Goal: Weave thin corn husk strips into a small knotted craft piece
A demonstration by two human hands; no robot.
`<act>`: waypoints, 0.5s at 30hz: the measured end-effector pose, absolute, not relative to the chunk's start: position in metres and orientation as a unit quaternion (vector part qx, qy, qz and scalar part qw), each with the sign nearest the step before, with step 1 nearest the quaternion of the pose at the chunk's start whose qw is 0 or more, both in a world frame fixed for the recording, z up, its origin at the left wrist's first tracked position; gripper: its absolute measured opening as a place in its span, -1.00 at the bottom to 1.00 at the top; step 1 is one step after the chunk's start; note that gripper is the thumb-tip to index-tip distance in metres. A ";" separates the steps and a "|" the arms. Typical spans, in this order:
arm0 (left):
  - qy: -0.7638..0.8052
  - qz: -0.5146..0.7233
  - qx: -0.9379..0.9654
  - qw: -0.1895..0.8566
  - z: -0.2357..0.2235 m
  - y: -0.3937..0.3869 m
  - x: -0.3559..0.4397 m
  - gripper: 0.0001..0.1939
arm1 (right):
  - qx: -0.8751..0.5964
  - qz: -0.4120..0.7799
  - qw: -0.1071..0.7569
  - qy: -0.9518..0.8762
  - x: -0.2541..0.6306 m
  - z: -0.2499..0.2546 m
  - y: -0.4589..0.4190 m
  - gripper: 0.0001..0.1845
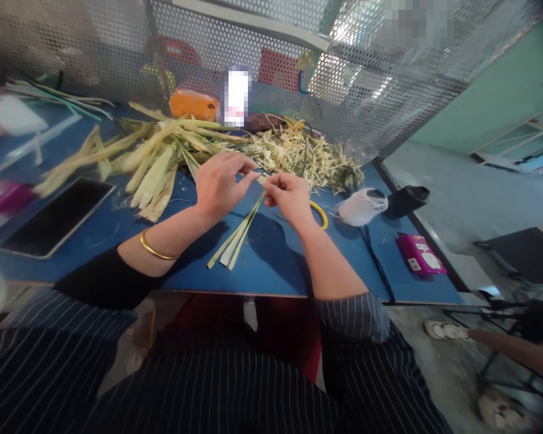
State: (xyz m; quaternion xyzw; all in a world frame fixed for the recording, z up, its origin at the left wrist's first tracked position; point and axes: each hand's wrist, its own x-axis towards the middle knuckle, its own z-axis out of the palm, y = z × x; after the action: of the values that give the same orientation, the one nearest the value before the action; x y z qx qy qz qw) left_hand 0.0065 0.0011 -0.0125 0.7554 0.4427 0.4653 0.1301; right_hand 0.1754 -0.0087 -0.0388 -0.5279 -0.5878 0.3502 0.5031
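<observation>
My right hand [287, 196] is closed in a pinch around the upper end of a few narrow corn husk strips [239, 238], whose loose ends fan down toward the table's front edge. Close beside it, my left hand [221, 184] has its thumb and forefinger pressed together by the top of the strips; what lies between those fingertips is too small to make out. Behind my left hand spreads a heap of pale green corn husks [160, 160]. A pile of shredded husk bits [294, 154] lies just beyond my right hand. A yellow loop-shaped handle [319, 215] shows partly behind my right wrist.
On the blue table [271, 277] to the right are a white thread spool [362, 208], a black thread cone [407, 201] and a purple packet [420, 254]. A dark-screened phone [58, 217] lies left. An orange packet [193, 105] stands before the perforated metal screen [253, 36]. Someone's leg shows at right.
</observation>
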 end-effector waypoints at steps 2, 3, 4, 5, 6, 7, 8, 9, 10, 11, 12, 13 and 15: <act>0.393 0.394 0.828 0.064 -0.010 0.005 0.001 -0.77 | -0.528 0.293 0.467 -0.646 0.181 -0.038 -0.007 -0.85; 0.383 0.369 0.845 0.053 -0.010 0.008 -0.001 -0.78 | -0.525 0.269 0.454 -0.667 0.182 -0.037 -0.007 -0.87; 0.382 0.349 0.854 0.053 -0.012 0.012 -0.002 -0.79 | -0.523 0.249 0.444 -0.684 0.182 -0.036 -0.008 -0.88; 0.389 0.343 0.853 0.061 -0.014 0.014 -0.003 -0.79 | -0.522 0.232 0.433 -0.698 0.182 -0.034 -0.009 -0.88; 0.394 0.343 0.849 0.075 -0.016 0.017 -0.003 -0.79 | -0.523 0.213 0.420 -0.710 0.183 -0.031 -0.011 -0.87; 0.402 0.348 0.842 0.094 -0.018 0.019 -0.002 -0.78 | -0.531 0.189 0.403 -0.721 0.185 -0.028 -0.012 -0.85; 0.409 0.358 0.832 0.115 -0.020 0.020 -0.002 -0.78 | -0.548 0.155 0.378 -0.730 0.188 -0.024 -0.015 -0.83; 0.417 0.367 0.821 0.136 -0.021 0.021 -0.002 -0.78 | -0.576 0.111 0.343 -0.734 0.193 -0.020 -0.017 -0.81; 0.427 0.377 0.807 0.156 -0.021 0.022 -0.002 -0.77 | -0.611 0.062 0.295 -0.732 0.200 -0.016 -0.020 -0.78; 0.438 0.386 0.793 0.175 -0.022 0.023 -0.002 -0.77 | -0.656 0.012 0.232 -0.718 0.207 -0.013 -0.023 -0.73; 0.449 0.392 0.780 0.192 -0.022 0.024 -0.002 -0.77 | -0.698 -0.028 0.157 -0.698 0.215 -0.010 -0.026 -0.70; 0.456 0.395 0.769 0.208 -0.022 0.025 -0.003 -0.77 | -0.729 -0.035 0.070 -0.680 0.223 -0.009 -0.028 -0.66; 0.465 0.398 0.753 0.241 -0.023 0.027 -0.003 -0.76 | -0.763 -0.001 -0.053 -0.645 0.234 -0.010 -0.030 -0.60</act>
State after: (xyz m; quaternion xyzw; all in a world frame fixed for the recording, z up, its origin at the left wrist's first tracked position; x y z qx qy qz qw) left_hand -0.0033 0.0267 -0.0230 0.7528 0.4652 0.3983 0.2412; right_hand 0.2339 -0.0296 -0.0096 -0.7627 -0.6446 -0.0011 -0.0534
